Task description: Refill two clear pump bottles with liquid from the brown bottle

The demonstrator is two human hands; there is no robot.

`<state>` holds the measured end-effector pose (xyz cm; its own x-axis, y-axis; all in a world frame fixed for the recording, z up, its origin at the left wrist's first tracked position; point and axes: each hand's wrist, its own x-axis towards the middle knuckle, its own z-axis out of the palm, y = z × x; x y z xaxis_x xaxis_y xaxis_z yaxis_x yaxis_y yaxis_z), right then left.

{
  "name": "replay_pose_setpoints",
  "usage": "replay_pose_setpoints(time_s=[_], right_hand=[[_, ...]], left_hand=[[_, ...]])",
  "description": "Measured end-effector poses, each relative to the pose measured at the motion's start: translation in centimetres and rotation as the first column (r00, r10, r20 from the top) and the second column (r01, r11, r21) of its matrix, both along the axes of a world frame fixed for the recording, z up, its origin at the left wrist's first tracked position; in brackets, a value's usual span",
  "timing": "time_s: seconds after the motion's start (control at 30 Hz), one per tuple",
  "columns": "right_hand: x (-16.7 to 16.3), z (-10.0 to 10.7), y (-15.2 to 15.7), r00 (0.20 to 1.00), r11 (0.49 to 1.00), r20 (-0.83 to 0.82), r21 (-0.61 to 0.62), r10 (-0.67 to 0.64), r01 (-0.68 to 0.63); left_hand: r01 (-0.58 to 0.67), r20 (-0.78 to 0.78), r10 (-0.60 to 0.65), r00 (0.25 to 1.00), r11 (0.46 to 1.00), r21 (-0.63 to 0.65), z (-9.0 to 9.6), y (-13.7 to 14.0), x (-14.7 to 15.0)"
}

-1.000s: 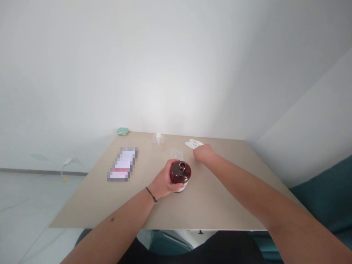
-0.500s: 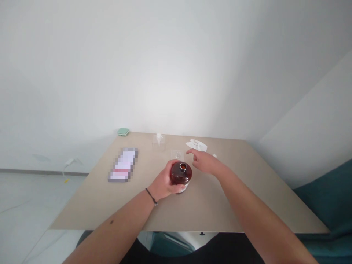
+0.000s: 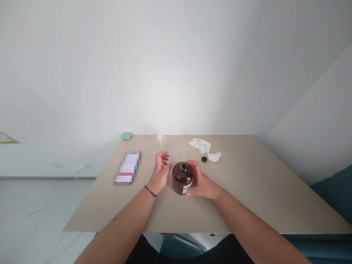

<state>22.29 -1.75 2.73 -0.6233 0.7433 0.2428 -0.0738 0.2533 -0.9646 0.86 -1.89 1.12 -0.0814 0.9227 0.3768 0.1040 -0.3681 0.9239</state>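
An uncapped dark red-brown glass bottle (image 3: 178,179) with a round mouth and a white label stands upright near the middle of the table. My right hand (image 3: 202,181) is wrapped round its right side, thumb in front by the label. To the bottle's left is my left hand (image 3: 161,170), fingers apart and slightly curled, holding nothing. A small black cap (image 3: 204,159) lies behind and to the right of the bottle. Just behind the bottle is a small clear plastic case (image 3: 178,153), its contents too small to name.
Crumpled white tissues (image 3: 200,145) and another wad (image 3: 214,157) lie at the back right of the table (image 3: 247,205). A phone with a blurred screen (image 3: 128,167) is on the left. A clear tissue box (image 3: 160,143) and a green case (image 3: 127,136) stand near the wall.
My left hand has let go of the bottle and moved left. My right hand has come from pointing behind the bottle to gripping its right side. The black cap now shows.
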Motion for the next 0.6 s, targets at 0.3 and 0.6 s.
replay_pose_setpoints(time_s=[0.3,0.6], right_hand=[[-0.1,-0.8,0.8,0.997,0.997,-0.017,0.005,-0.072,0.072],[3.2,-0.1,2.9,0.909,0.885,-0.089,0.209,-0.407,0.417]], left_hand=[[0.106,-0.245,-0.179,0.953,0.952,-0.286,0.2,4.7,-0.6],[0.084,-0.262,-0.134,0.956,0.978,-0.193,1.0,3.0,-1.2]])
